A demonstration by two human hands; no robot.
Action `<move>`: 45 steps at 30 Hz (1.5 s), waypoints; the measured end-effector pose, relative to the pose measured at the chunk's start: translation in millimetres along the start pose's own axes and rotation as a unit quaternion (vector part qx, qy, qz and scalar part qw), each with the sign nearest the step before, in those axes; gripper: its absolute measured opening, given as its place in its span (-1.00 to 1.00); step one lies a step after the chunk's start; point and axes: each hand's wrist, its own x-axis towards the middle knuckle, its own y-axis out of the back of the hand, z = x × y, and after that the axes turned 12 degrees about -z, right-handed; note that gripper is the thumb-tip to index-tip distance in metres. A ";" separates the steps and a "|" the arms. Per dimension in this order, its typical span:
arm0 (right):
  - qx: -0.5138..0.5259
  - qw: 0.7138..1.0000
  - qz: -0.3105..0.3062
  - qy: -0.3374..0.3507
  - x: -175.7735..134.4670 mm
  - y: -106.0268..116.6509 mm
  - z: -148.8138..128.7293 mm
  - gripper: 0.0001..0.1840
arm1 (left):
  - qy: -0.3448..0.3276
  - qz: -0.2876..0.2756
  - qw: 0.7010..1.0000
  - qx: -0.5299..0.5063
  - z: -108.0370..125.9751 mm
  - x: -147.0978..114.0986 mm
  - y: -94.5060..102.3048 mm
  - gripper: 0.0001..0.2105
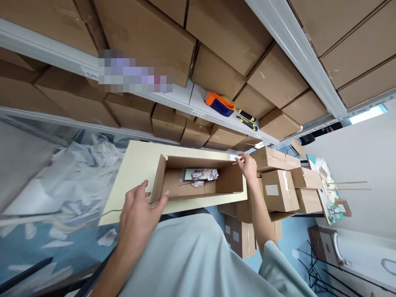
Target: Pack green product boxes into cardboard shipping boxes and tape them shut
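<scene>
An uncovered, long brown cardboard box (229,176) stands in front of me. Inside it lie a flat pale green-and-white item (189,173) and several crumpled pieces of printed paper (198,184). My left hand (140,206) is at the box's near left corner, thumb and fingers spread, the thumb over the near rim. At the far right corner is my right hand (247,166), its fingertips pinched together by the rim. A small whitish sliver shows at those fingertips; I cannot make out what it is.
The box rests on a pale yellow tabletop (139,165). Above it, a white shelf (198,99) carries cartons, an orange-and-blue tape dispenser (219,104) and yellow-black utility knives (246,123). Stacked cartons (278,189) stand right; white wrapping sheets (77,173) lie left.
</scene>
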 end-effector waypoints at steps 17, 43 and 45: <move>0.097 0.974 -0.141 0.151 42.7 13.9 40.0 -0.53 | 0.020 0.067 0.997 -0.011 -3.4 -6.7 -10.6 -0.59; 0.464 0.855 -0.228 0.029 61.7 -42.8 30.4 -0.50 | -0.050 -0.184 0.981 0.037 23.4 27.8 -8.2 -0.35; 0.510 0.818 -0.264 0.022 57.4 -47.1 32.9 -0.53 | -0.032 -0.203 0.977 0.057 18.9 30.9 -11.2 -0.31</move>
